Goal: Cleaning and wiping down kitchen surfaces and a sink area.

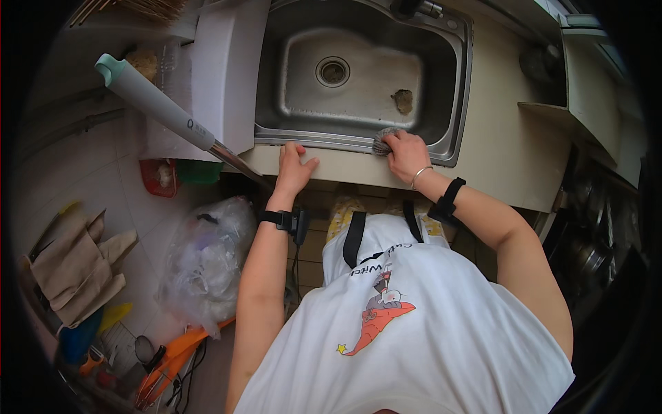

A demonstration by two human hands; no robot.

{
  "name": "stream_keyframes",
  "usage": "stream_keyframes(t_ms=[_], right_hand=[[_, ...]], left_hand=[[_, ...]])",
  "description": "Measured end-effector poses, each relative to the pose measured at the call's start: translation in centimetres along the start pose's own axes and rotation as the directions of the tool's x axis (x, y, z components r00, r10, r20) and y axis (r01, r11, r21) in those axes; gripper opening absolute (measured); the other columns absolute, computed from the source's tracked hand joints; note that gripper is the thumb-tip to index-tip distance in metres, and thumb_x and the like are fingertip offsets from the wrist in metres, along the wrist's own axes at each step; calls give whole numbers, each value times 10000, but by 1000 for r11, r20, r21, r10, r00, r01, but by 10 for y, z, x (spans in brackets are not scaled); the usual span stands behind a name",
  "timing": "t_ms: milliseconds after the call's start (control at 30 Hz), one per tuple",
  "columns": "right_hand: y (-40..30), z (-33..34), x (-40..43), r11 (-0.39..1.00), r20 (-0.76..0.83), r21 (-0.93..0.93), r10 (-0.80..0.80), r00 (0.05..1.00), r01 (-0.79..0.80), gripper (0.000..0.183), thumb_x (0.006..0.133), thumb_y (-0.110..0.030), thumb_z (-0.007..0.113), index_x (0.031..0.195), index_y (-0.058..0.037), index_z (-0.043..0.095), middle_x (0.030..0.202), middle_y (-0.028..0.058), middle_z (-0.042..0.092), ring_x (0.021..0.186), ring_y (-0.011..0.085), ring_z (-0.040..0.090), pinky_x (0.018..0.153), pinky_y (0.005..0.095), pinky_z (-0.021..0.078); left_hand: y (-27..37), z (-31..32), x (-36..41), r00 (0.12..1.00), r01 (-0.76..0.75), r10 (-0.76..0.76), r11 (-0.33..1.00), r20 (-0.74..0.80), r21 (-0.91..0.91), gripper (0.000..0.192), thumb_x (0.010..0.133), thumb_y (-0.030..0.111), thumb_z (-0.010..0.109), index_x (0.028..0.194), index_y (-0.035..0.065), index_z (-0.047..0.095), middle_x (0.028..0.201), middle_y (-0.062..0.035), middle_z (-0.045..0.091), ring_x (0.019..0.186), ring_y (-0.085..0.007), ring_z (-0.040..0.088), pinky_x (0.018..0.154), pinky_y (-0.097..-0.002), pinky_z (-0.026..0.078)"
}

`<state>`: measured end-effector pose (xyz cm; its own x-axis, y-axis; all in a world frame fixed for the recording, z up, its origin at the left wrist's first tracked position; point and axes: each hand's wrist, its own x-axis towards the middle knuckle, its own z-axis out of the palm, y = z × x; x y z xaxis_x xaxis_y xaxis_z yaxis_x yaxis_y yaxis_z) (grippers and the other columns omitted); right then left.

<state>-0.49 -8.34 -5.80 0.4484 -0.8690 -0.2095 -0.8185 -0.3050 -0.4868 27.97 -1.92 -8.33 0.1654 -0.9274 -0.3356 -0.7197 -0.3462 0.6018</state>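
A stainless steel sink (362,98) is set into the pale countertop (507,139) before me. My right hand (408,155) presses a grey scouring pad (384,142), probably steel wool, on the front rim of the sink, towards its right side. To the left, my left hand (296,171) rests at the counter's front edge, fingers apart and holding nothing. Inside the basin lies a brownish piece of sponge or scrubber (402,101), right of the round drain (332,71). Part of the grey pad is hidden under my fingers.
A grey-handled pole (160,106) with a metal shaft slants close by my left hand. The faucet (416,8) stands at the sink's back. Lower left are a clear plastic bag (207,264), a red basket (158,178) and hanging tan cloth or gloves (77,269).
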Motion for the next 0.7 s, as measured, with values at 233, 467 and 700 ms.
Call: stream_keyframes(t_ms=[233, 467, 700], right_hand=[[-127, 70, 91, 989, 35, 35, -143, 989, 142, 239, 745, -101, 548, 955, -80, 659, 882, 166, 599, 857, 338, 610, 784, 425, 491], [-174, 111, 169, 791, 192, 571, 132, 972, -220, 288, 824, -139, 592, 1100, -72, 644, 1057, 192, 620, 964, 371, 598, 875, 404, 480], [-93, 62, 146, 753, -21, 606, 336, 942, -255, 324, 811, -88, 626, 1133, -52, 636, 1065, 174, 657, 963, 343, 630, 859, 366, 495]], left_hand=[[-34, -47, -83, 939, 283, -136, 828, 316, -484, 198, 841, 95, 669, 980, 31, 543, 838, -12, 554, 755, -94, 512, 705, -236, 455], [-89, -51, -147, 924, 359, -209, 762, 321, -539, 189, 837, 73, 664, 978, 51, 540, 851, 10, 545, 783, -83, 512, 725, -227, 460], [-56, -56, -116, 933, 316, -108, 706, 344, -634, 315, 845, 29, 655, 1124, 41, 509, 886, 14, 525, 829, -72, 512, 777, -210, 446]])
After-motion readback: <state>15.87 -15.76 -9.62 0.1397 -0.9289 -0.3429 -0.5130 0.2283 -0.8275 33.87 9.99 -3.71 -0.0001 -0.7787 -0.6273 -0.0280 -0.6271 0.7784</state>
